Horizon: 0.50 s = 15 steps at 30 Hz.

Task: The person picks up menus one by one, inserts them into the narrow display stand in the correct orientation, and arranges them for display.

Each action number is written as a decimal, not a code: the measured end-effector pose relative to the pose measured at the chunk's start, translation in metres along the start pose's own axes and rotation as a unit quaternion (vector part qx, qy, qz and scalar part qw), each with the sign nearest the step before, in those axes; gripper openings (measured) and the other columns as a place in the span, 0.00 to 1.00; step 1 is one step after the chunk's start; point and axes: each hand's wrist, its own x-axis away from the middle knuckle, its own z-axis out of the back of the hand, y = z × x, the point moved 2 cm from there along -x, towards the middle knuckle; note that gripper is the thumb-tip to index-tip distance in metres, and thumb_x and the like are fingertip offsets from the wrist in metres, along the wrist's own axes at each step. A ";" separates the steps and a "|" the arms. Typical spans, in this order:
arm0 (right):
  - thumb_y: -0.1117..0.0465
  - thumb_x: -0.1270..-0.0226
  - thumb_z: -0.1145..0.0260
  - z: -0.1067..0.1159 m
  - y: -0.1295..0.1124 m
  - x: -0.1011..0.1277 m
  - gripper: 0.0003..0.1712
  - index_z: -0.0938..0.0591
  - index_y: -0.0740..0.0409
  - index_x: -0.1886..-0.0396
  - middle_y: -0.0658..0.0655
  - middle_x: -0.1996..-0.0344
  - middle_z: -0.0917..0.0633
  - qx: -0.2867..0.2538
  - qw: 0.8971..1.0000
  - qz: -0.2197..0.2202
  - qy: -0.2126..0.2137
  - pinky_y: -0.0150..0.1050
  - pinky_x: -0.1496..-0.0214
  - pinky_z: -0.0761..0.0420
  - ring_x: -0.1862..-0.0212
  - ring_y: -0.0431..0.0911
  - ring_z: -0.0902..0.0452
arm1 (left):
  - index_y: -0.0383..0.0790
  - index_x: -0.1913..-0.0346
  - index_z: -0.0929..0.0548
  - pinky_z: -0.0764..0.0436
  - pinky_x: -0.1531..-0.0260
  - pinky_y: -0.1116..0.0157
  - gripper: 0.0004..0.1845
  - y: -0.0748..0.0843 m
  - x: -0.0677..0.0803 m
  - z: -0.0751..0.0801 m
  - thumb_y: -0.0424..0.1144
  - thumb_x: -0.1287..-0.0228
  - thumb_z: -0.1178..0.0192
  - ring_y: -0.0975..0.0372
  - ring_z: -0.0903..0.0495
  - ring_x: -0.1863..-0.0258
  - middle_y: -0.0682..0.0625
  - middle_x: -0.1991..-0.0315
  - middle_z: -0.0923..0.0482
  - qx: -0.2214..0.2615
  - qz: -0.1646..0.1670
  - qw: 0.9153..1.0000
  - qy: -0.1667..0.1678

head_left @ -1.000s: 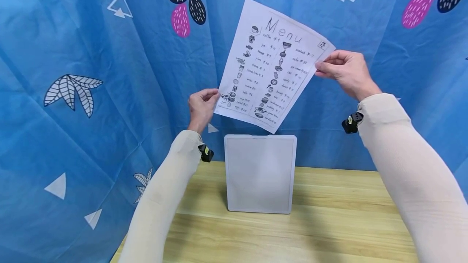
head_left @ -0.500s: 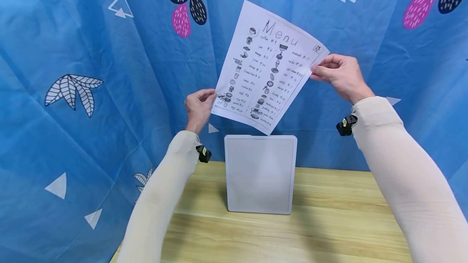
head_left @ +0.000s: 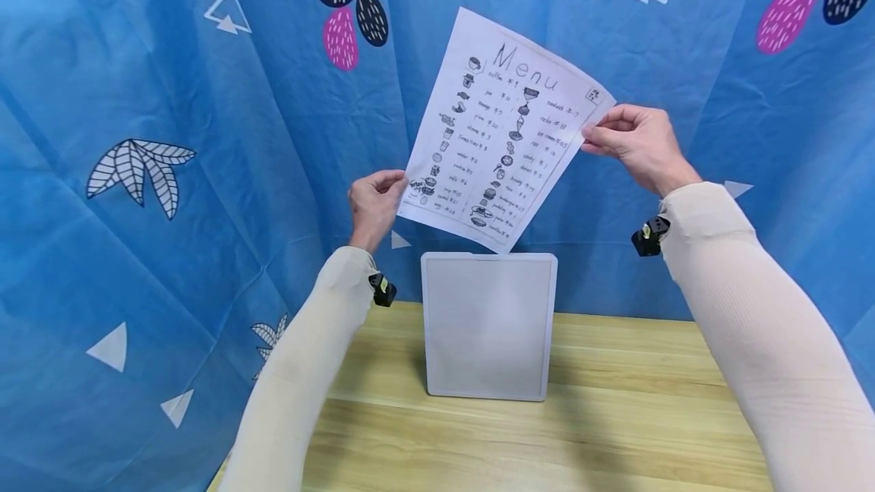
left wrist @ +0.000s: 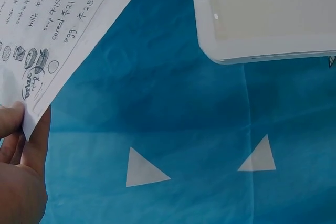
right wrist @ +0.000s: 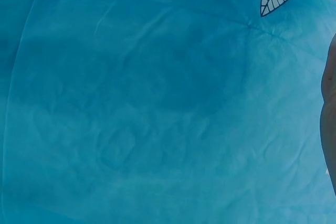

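The left hand (head_left: 372,203) pinches the lower left corner of the menu sheet (head_left: 502,131). The right hand (head_left: 639,144) pinches its upper right corner. The sheet hangs tilted above the upright white board (head_left: 488,325).

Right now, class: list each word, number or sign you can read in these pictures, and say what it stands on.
"Menu": handwritten heading on the menu sheet, pinched by the left hand and right hand.
"milk ¥6", "soup ¥15", "cereal ¥21", "egg ¥25": the sheet's lower corner, left wrist view.
"coffee": beside the cup drawing, barely legible.
Other menu lines: too small to read.
White board: blank.
Blue curtain: patterns only, no text.
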 end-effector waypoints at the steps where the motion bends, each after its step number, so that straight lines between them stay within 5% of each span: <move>1: 0.67 0.41 0.26 0.000 0.000 0.000 0.10 0.13 0.63 0.59 0.55 0.59 0.14 0.001 1.000 -0.001 0.000 0.33 0.59 0.16 0.61 0.43 0.13 | 0.36 0.51 0.12 0.15 0.57 0.57 0.11 0.000 0.001 0.000 0.35 0.31 0.35 0.54 0.14 0.58 0.42 0.55 0.14 0.000 -0.001 1.000 -0.001; 15: 0.63 0.38 0.27 0.006 -0.004 0.000 0.15 0.15 0.63 0.52 0.48 0.62 0.13 0.116 0.993 0.001 0.015 0.29 0.60 0.16 0.65 0.39 0.13 | 0.35 0.51 0.12 0.15 0.58 0.57 0.10 -0.011 0.013 -0.013 0.35 0.32 0.34 0.53 0.14 0.60 0.42 0.58 0.13 -0.003 0.010 1.000 -0.020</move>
